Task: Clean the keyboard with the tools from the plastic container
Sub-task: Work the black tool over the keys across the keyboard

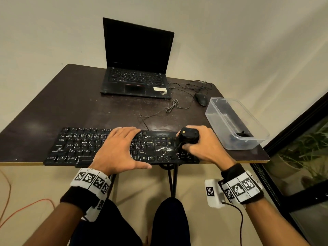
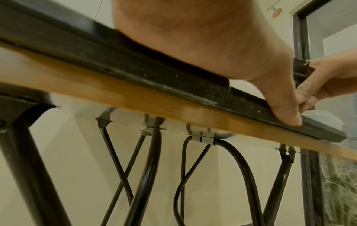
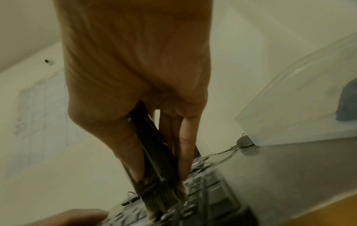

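Note:
A black keyboard (image 1: 79,148), dusted with white powder, lies along the table's near edge. My left hand (image 1: 120,148) lies flat on its middle keys, fingers straight, thumb (image 2: 286,116) on the keyboard's front edge (image 2: 173,87). My right hand (image 1: 200,146) grips a black brush (image 1: 188,136) upright over the keyboard's right end. In the right wrist view the brush (image 3: 154,160) points bristles down onto the keys (image 3: 208,188), pinched between thumb and fingers. White dust (image 1: 164,149) sits left of the brush. The clear plastic container (image 1: 248,139) stands at the right.
An open black laptop (image 1: 136,71) stands at the table's back, a black mouse (image 1: 201,99) and loose cables (image 1: 172,105) beside it. The container holds dark items (image 1: 242,134). The table's (image 1: 53,103) front edge (image 2: 96,85) lies just under the keyboard. A window frame is at the right.

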Demonstrator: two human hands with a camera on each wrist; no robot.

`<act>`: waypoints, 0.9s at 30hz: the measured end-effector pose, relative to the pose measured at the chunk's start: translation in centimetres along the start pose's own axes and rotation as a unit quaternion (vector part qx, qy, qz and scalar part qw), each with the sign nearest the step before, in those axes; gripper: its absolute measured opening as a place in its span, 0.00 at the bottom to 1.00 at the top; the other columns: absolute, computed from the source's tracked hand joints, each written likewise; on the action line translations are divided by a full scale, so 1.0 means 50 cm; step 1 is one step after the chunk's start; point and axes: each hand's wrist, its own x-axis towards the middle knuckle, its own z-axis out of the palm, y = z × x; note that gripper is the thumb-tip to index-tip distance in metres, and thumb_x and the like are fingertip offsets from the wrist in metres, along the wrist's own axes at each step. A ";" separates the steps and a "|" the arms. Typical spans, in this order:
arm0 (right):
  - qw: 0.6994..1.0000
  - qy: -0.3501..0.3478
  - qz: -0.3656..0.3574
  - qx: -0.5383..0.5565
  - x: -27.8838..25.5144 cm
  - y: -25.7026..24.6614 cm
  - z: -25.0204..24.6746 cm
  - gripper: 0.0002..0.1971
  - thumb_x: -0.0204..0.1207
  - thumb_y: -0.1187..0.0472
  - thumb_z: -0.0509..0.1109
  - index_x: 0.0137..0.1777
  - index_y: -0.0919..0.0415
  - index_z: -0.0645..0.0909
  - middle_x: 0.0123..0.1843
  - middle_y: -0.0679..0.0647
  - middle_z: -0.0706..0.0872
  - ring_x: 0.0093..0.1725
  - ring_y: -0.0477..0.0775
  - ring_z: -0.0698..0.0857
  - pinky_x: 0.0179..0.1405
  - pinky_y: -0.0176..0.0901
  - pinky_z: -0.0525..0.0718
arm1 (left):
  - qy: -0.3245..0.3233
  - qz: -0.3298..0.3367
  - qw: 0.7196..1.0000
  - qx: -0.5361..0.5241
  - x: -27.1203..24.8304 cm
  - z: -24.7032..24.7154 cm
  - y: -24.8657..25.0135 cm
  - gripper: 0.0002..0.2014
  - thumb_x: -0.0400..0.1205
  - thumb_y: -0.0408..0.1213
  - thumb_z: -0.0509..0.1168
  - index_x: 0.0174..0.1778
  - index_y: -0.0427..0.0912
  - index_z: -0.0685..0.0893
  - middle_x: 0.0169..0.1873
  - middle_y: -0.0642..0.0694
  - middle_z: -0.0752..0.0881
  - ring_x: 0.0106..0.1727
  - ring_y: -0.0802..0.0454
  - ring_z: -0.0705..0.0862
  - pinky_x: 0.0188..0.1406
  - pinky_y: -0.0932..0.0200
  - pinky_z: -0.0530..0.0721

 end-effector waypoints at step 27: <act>0.997 0.054 0.047 0.013 0.008 -0.067 0.070 0.07 0.67 0.61 0.81 0.38 0.54 0.85 0.34 0.46 0.91 0.40 0.51 0.89 0.42 0.45 0.87 | 0.015 0.008 1.000 -0.004 0.001 0.006 -0.002 0.68 0.56 0.93 0.58 0.84 0.46 0.71 0.80 0.51 0.75 0.81 0.51 0.71 0.89 0.46 0.59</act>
